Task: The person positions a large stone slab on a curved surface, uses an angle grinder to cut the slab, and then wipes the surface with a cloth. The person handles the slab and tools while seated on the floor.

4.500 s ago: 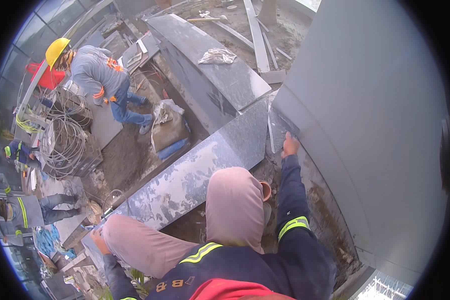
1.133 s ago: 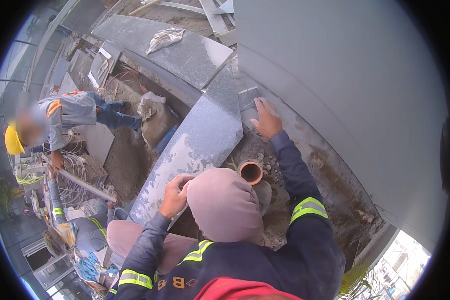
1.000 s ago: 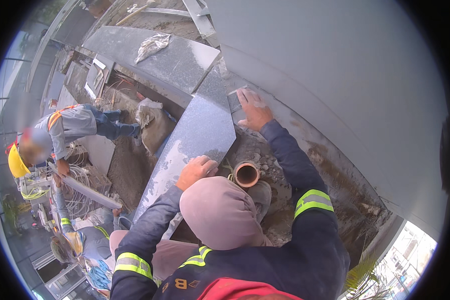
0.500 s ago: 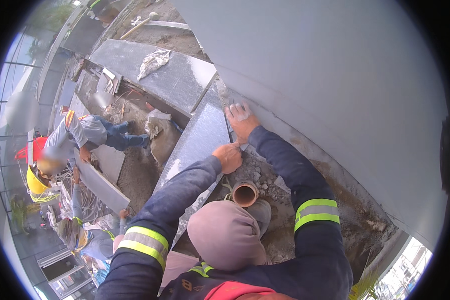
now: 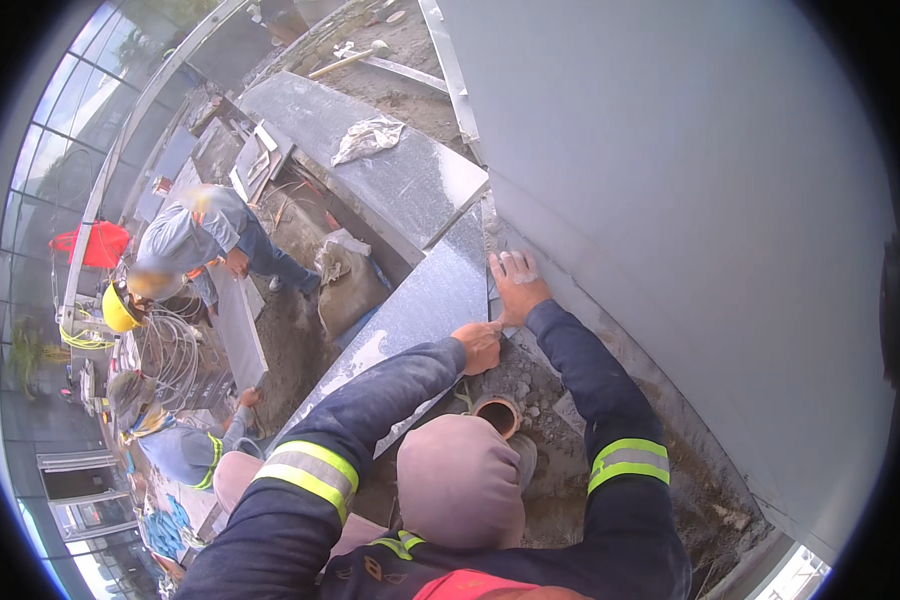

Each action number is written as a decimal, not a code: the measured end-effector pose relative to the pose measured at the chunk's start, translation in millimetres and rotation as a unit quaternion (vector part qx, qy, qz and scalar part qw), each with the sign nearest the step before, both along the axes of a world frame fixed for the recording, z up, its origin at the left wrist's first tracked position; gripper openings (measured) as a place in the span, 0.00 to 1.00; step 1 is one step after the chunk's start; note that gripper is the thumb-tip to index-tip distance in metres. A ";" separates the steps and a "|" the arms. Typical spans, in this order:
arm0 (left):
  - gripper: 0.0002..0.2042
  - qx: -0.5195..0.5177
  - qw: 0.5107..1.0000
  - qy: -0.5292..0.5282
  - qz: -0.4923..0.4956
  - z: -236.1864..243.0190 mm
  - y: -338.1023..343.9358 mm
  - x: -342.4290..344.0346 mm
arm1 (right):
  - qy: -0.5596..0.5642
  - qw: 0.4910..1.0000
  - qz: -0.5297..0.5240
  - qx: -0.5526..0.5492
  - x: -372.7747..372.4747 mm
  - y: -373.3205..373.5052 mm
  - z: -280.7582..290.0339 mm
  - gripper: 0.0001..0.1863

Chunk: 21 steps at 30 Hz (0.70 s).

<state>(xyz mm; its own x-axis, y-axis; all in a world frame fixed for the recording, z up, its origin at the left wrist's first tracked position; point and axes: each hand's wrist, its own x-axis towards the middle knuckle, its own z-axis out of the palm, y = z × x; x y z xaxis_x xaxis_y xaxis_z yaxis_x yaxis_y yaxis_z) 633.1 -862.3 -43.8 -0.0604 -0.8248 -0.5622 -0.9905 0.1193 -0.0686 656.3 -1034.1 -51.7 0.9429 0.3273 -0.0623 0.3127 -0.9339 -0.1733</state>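
Observation:
My left hand (image 5: 478, 347) is closed at the edge of a grey stone slab (image 5: 425, 300), its fingers curled around something too small or hidden to make out. Just beyond it, my right hand (image 5: 518, 288) lies with its fingers stretched out over the narrow gap between the slab and the base of a big grey panel (image 5: 670, 200). The thumb of my right hand points down and meets my left hand. Wet or whitish patches mark the slab's surface. Below my hands, an open orange-brown pipe end (image 5: 497, 414) sticks up from rubble, beside my bent knee (image 5: 460, 480).
Another slab (image 5: 320, 125) with a crumpled white cloth (image 5: 368, 138) lies farther off, near a long-handled mallet (image 5: 350, 60). At left, two co-workers hold a grey slab (image 5: 238, 325). A sack (image 5: 350, 290) sits in the trench, and coiled cables (image 5: 170, 350) lie behind.
The view has shifted, so the scene sits farther right and lower. My hands stay together at the slab's edge. The co-workers have bent lower and their slab has tilted more upright.

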 end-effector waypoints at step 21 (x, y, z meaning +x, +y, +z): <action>0.15 -0.454 0.680 0.089 0.568 129.7 186.6 -168.5 | 0.097 0.995 -0.020 -0.024 5.7 11.1 14.9 0.77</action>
<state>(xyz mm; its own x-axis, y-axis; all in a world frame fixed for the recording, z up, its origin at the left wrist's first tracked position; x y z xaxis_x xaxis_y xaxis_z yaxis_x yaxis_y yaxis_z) 464.6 -675.7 85.9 0.9061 -0.3979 0.1440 -0.4101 -0.7421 0.5302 662.0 -1023.0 -36.8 0.9240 0.2813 -0.2590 0.2394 -0.9538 -0.1816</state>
